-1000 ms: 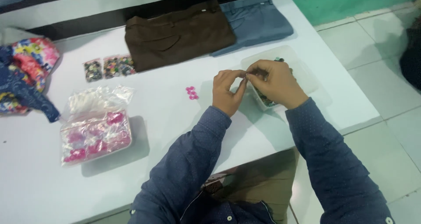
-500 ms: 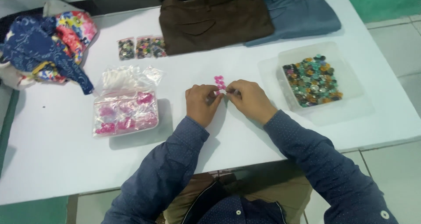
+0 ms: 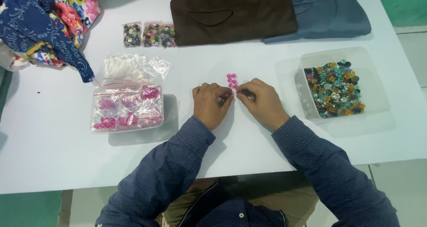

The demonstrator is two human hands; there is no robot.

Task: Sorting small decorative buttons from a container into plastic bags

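Left hand point(image 3: 211, 103) and right hand point(image 3: 261, 101) meet fingertip to fingertip, pinching small pink button – short row of pink buttons point(image 3: 231, 80) laid on table point(image 3: 249, 156) just above; plenty left – pink in box point(image 3: 127, 108), mixed in tray point(image 3: 340, 87)

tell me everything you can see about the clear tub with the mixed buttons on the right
The clear tub is a shallow rectangular container of see-through plastic with rounded corners and no lid. It sits flat on the white table, near its right edge, below the folded blue-grey trousers. A heap of mixed buttons, teal, amber, silver and dark, fills its left part; the right part is bare. Neither hand touches it; the right hand is nearer.
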